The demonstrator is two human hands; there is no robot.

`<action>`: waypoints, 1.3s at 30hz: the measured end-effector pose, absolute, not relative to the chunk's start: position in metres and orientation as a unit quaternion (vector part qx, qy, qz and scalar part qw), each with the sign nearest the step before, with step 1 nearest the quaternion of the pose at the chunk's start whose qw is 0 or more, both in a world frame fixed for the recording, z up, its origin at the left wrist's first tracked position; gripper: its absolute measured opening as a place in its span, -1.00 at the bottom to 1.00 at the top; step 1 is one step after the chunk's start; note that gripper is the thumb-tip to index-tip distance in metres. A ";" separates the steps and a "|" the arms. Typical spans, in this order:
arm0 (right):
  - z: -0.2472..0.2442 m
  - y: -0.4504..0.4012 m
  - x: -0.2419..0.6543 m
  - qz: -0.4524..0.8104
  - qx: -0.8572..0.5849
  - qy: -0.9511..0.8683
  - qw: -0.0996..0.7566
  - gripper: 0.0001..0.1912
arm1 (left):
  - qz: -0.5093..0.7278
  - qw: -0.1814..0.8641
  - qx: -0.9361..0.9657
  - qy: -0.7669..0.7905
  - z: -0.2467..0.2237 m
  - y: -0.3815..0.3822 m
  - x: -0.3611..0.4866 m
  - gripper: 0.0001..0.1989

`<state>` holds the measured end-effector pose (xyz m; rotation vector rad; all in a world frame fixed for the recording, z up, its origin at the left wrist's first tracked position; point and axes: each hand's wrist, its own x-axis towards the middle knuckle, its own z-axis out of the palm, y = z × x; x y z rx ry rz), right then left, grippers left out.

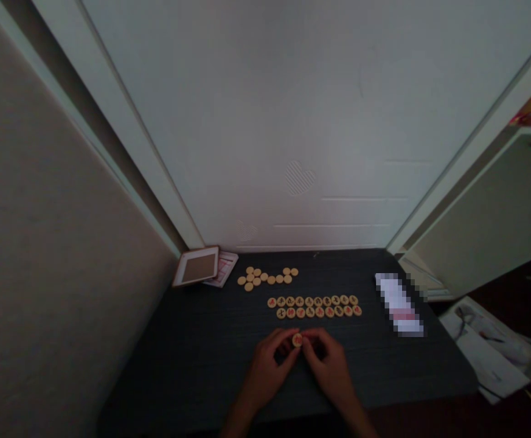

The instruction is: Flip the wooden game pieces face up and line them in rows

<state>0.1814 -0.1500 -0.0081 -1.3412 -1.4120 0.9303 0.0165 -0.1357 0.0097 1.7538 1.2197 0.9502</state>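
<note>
While both hands [266, 365] [329, 359] pinch it, a round disc [297, 340] looks wooden.

Dark table [192, 359] with round discs [320, 312]

Lower centre: one disc [297, 340] between left hand [266, 360] and right hand [333, 360]; behind it, on the table [201, 359], two disc rows [319, 302]; farther back leftward, loose discs [264, 277].

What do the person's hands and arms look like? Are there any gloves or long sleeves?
No gloves: the left hand and right hand are bare. The forearms are bare too, with no sleeve, watch or bracelet showing. It's too dim to tell about small rings.
</note>
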 end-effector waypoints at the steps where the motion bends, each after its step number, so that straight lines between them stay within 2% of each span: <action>1: -0.007 -0.150 0.181 0.380 -0.548 -0.577 0.472 -0.79 | 0.374 0.390 0.689 0.483 0.010 -0.136 0.017 -0.77; 6: -0.008 -0.150 0.182 0.365 -0.557 -0.578 0.471 -0.76 | 0.362 0.346 0.705 0.503 0.016 -0.134 0.009 -0.73; 12: -0.008 -0.151 0.180 0.353 -0.565 -0.578 0.472 -0.74 | 0.330 0.148 0.732 0.578 0.011 -0.116 -0.024 -0.70; 15: -0.005 -0.152 0.180 0.347 -0.568 -0.582 0.467 -0.74 | 0.293 0.095 0.755 0.579 0.001 -0.108 -0.035 -0.72; 22: -0.004 -0.151 0.180 0.342 -0.570 -0.586 0.463 -0.72 | 0.268 0.119 0.759 0.580 -0.008 -0.108 -0.039 -0.67; 26: -0.004 -0.151 0.181 0.336 -0.569 -0.592 0.461 -0.71 | 0.287 0.145 0.753 0.574 -0.005 -0.110 -0.040 -0.74; 39: -0.005 -0.150 0.180 0.342 -0.566 -0.593 0.459 -0.72 | 0.280 0.125 0.759 0.574 0.002 -0.100 -0.034 -0.75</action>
